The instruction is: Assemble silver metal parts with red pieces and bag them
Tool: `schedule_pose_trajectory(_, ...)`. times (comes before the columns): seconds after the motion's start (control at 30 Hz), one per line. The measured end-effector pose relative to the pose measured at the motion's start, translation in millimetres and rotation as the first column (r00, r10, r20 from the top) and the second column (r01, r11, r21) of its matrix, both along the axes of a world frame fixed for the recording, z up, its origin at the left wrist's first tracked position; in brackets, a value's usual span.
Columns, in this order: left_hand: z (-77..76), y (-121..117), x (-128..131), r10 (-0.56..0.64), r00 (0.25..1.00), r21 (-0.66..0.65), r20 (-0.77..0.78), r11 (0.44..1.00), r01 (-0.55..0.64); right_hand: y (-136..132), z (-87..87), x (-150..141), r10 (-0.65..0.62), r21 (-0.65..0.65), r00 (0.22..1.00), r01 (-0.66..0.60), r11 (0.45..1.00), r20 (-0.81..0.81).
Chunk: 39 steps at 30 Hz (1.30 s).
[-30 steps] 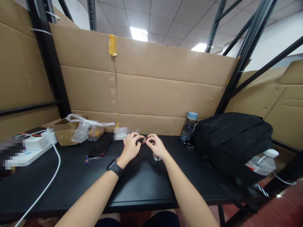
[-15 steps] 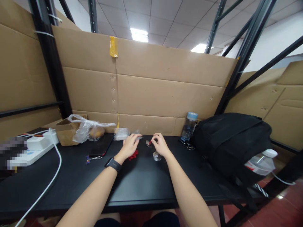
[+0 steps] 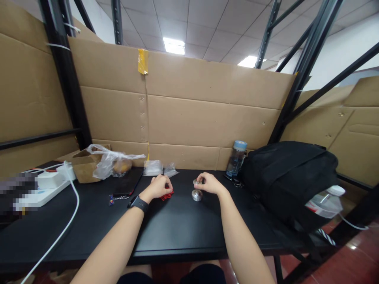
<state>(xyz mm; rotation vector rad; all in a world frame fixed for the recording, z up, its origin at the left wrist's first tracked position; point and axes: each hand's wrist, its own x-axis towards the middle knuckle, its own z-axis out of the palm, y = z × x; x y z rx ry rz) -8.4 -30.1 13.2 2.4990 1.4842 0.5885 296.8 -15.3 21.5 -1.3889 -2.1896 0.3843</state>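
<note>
on the right of the table (image 3: 177, 232) a black backpack (image 3: 287, 169) lies with a blue-capped bottle (image 3: 235, 159) just beside it. on the left are a power strip (image 3: 47, 194), a box (image 3: 89, 169) and a plastic bag (image 3: 105, 165). cardboard (image 3: 189, 118) stands behind.

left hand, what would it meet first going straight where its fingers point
Most likely the red cords, right at the tip of the left hand; whether they touch is hard to tell.

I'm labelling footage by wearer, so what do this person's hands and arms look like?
Both the left hand and the right hand are ungloved, and no sleeves show on the forearms. The left wrist wears a dark watch with a dark band; nothing is visible on the right wrist. Rings are too small to judge.
</note>
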Motion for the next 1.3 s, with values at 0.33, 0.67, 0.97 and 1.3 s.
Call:
schedule_pose_trajectory(0.33,5.8,-5.8,8.7,-0.109,0.966,0.121,0.232,0.989,0.083,-9.5,6.2,-2.1,0.185,-0.285,0.978,-0.151,0.947,0.095)
schedule_pose_trajectory(0.67,1.7,1.0,9.8,-0.133,0.903,0.169,0.409,0.983,0.068,-9.5,8.6,-0.6,0.181,-0.240,0.983,-0.168,0.956,0.034)
schedule_pose_trajectory(0.97,5.0,-0.4,13.2,-0.124,0.821,0.172,0.557,0.985,0.031,-10.4,7.7,-23.6,0.222,0.002,0.922,-0.234,0.972,-0.316)
schedule_pose_trajectory(1.3,3.1,-1.2,24.7,-0.147,0.736,0.144,0.661,0.987,0.068,-19.7,-1.3,-72.6,0.206,0.051,0.711,-0.233,0.971,-0.672)
